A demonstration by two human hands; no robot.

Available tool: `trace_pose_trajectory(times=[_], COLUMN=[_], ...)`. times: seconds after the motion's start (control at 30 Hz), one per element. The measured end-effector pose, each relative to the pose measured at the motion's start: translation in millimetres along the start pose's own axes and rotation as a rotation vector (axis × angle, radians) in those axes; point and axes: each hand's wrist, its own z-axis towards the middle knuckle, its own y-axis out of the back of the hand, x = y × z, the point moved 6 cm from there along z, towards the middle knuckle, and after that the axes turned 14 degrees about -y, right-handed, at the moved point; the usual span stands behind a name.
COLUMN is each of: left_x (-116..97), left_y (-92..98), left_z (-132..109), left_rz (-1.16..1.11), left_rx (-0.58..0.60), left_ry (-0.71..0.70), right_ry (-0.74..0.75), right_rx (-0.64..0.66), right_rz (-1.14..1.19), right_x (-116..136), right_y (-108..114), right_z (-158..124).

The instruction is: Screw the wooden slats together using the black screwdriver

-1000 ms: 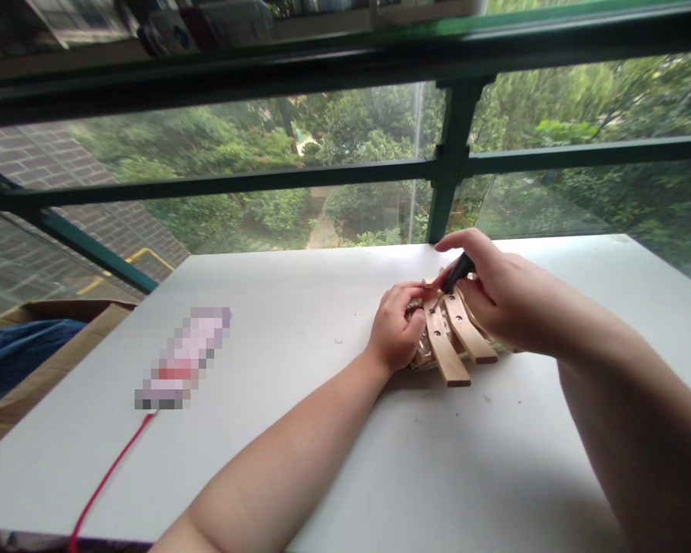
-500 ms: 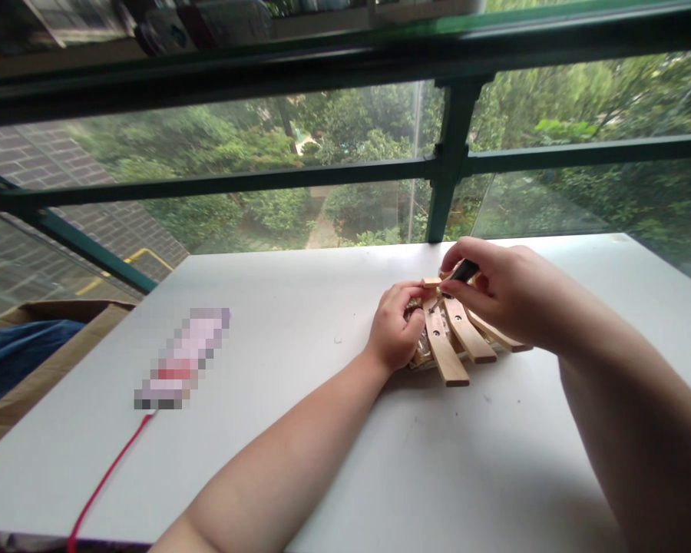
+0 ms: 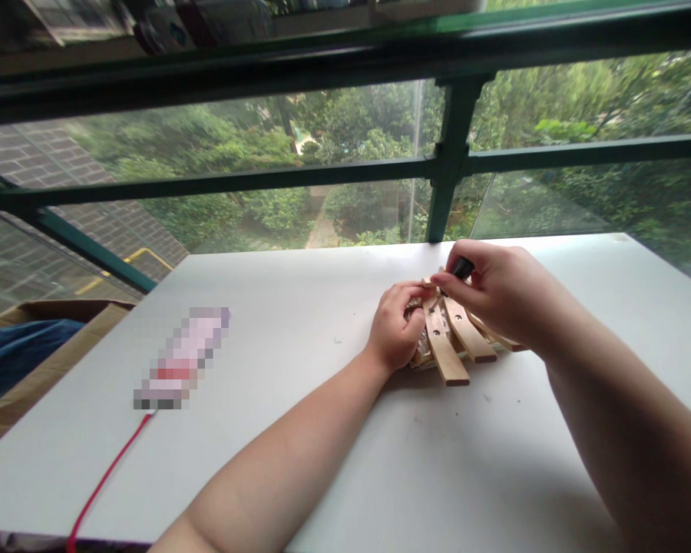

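Observation:
On the white table (image 3: 276, 330) rests a small wooden assembly with pale slats (image 3: 450, 362) fanned toward me, and screws show in them. Something clear and shiny, like plastic wrap, lies under the slats. My left hand (image 3: 396, 326) grips the assembly's left side, thumb bent against the leftmost slat and fingers at its far end. In my right hand (image 3: 487, 288) is a screwdriver with a dark handle (image 3: 462, 267), pinched between thumb and fingers. Its thin shaft slants down to a screw (image 3: 431, 310) on the leftmost slat. My right hand hides the assembly's far right part.
A blurred-out flat object (image 3: 187, 357), perhaps a phone, lies at the left with a red cable (image 3: 107, 476) running off the table's front edge. Beside the table stands a cardboard box (image 3: 92, 319) with blue cloth (image 3: 26, 346). Behind is a green-framed window (image 3: 449, 161).
My right hand has turned slightly around the screwdriver, its fingers and the handle shifting a little. My left hand and the wooden assembly have stayed in place.

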Motion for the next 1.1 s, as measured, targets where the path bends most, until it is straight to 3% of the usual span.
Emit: trace_pose_trajectory(times=[0.37, 0.7, 1.1], left_x=[0, 0, 0], left_y=[-0.1, 0.4, 0.8], left_z=[0, 1, 1], left_rz=[0.02, -0.008, -0.02], left_rx=[0.006, 0.018, 0.013], left_ry=[0.002, 0.006, 0.013], right_ry=[0.01, 0.057, 0.066], right_rx=[0.1, 0.195, 0.158], right_rz=[0.234, 0.236, 0.17], right_x=[1, 6, 8], right_y=[-16, -16, -15], right_z=[-1, -7, -7])
